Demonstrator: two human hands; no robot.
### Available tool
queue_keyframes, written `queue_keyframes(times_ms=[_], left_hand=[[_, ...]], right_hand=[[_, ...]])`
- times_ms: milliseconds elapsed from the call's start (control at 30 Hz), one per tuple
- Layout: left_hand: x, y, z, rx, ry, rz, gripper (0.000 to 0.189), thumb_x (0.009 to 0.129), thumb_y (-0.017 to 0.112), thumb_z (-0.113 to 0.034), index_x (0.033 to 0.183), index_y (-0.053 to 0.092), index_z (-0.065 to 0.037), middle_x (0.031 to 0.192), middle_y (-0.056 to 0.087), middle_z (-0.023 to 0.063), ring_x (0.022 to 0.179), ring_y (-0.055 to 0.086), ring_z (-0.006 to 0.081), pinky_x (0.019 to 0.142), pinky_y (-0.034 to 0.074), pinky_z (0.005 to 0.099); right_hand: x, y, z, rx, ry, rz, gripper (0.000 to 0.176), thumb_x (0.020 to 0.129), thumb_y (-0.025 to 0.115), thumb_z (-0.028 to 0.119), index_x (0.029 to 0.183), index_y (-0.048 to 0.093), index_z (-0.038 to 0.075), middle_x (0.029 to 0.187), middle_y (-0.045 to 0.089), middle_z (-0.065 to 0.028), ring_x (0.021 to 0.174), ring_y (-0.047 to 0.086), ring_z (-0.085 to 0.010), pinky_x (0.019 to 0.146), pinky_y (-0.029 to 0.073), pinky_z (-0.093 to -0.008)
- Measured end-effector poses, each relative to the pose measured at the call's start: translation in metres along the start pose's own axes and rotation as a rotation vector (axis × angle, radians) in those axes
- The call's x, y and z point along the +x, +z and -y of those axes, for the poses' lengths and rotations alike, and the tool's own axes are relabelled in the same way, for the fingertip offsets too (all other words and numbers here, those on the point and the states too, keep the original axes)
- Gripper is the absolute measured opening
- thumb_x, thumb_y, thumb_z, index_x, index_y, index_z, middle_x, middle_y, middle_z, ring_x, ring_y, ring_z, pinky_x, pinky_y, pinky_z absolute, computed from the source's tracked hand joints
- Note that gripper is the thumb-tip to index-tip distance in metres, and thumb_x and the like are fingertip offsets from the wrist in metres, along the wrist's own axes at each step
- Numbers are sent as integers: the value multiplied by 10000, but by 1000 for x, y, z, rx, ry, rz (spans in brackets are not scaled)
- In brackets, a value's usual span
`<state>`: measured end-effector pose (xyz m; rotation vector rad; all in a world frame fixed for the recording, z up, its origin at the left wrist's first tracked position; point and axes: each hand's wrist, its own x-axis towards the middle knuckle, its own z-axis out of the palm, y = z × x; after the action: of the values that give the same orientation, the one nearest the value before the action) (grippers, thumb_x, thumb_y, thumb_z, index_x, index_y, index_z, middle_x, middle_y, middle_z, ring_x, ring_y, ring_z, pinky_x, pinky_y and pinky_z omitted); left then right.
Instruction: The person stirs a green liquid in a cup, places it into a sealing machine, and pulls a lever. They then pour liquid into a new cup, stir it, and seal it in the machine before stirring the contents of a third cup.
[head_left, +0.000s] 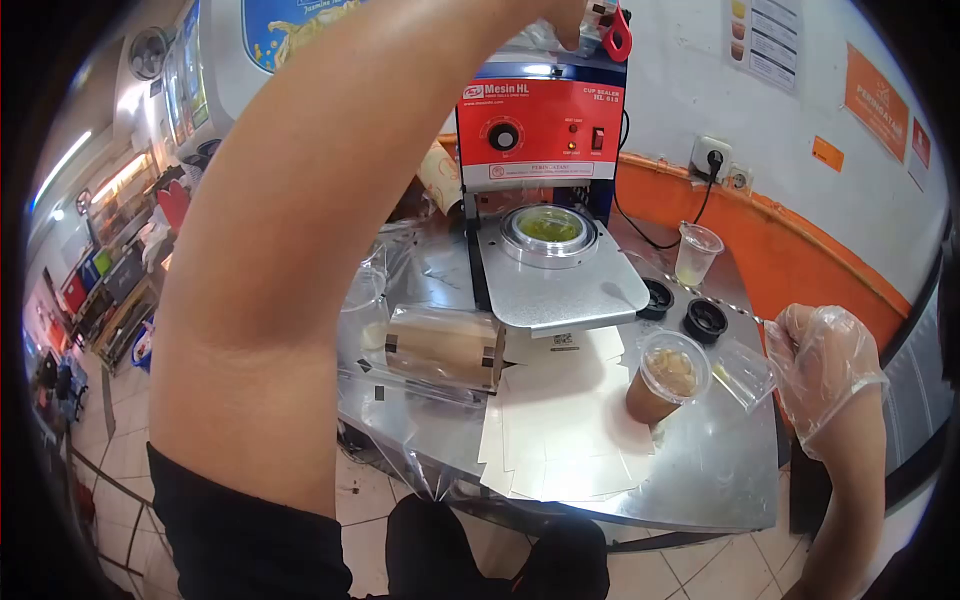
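My left arm stretches up across the view to the top of the red cup sealer (540, 130). My left hand (566, 22) is by a red loop-shaped part (618, 38) there; its fingers are mostly cut off by the frame edge. In the sealer's round holder (548, 258) sits a cup with green contents (550, 230). On the right, my right hand (828, 365), in a clear plastic glove, is closed on the end of a thin striped straw (715, 299) that points toward the sealer. Nearby stands a clear cup of brown iced drink (655, 400).
Two black rings (706, 320) and a clear cup with a little pale liquid (698, 256) are beside the sealer. White sheets (560, 430) and a plastic-wrapped brown pack (440, 345) lie on the metal table (720, 490). A power cord (690, 225) runs to the wall socket.
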<state>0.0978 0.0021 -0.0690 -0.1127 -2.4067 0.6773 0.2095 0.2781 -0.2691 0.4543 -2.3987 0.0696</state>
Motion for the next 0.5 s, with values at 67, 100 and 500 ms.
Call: queue_keyframes(times_ms=[67, 100, 500], left_hand=[[2, 12, -13, 115, -54, 16, 1038, 746, 931, -310, 1596, 384, -76, 1449, 624, 189, 1353, 579, 370, 1173, 389, 614], [3, 28, -20, 182, -112, -93, 1057, 775, 912, -340, 1623, 334, -87, 1526, 544, 187, 1410, 513, 380, 1194, 332, 652], [-15, 29, -25, 200, -98, -122, 1119, 747, 942, -283, 1635, 285, -107, 1459, 530, 164, 1375, 492, 306, 1075, 463, 512]], right_hand=[[-2, 1, -1, 21, 37, 46, 256, 938, 691, 136, 764, 601, -29, 725, 564, -243, 715, 583, -436, 652, 451, -480], [-4, 1, -2, 23, 38, 49, 256, 938, 691, 136, 764, 601, -29, 725, 564, -243, 715, 583, -436, 652, 451, -480], [-13, 11, -15, 107, -25, -1, 205, 917, 702, 94, 778, 623, -34, 696, 573, -241, 652, 575, -413, 625, 449, -443]])
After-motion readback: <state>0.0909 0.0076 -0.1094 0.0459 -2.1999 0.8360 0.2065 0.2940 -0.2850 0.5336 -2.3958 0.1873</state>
